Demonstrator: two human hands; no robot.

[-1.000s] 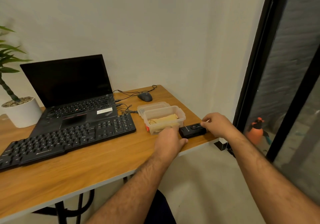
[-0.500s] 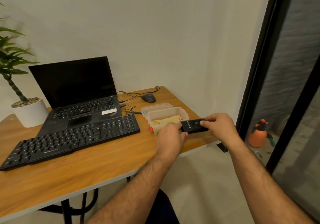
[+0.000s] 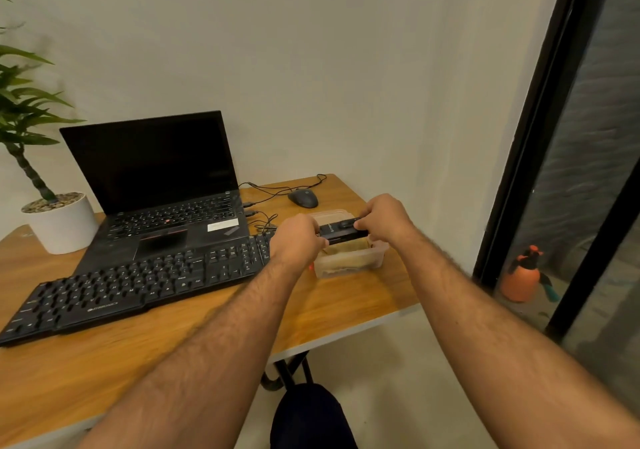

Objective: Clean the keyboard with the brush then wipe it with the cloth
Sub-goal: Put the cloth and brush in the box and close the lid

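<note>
1. Black plastic makes up the small brush case (image 3: 341, 231), a short bar held level in the air between both hands, just above the clear container (image 3: 349, 258) at the tabletop's right end.
2. Grip: the left hand (image 3: 298, 240) is clenched on the case's left end and the right hand (image 3: 384, 218) on its right end, fingers curled over the top. No bristles show; I judge the case is about to be pulled open, though that is only a guess.
3. Handling, as a judgement: the case looks light, rigid and fairly smooth, so a firm pinch at each end with a straight pull apart should serve; too hard a tug could send one half flying.
4. Tan cloth (image 3: 346, 252) lies folded inside the container, soft and limp by its look; best taken by a bunched pinch at its middle when its turn comes.
5. Black keyboard (image 3: 138, 285) lies flat and slanted across the tabletop (image 3: 329, 310), left of the hands and untouched; its keys are loose-capped, so brushing should be light, along the rows.
6. Behind it sit an open laptop (image 3: 156, 188), a mouse (image 3: 303, 198) with trailing cables, and a potted plant (image 3: 52, 220) at far left.
</note>
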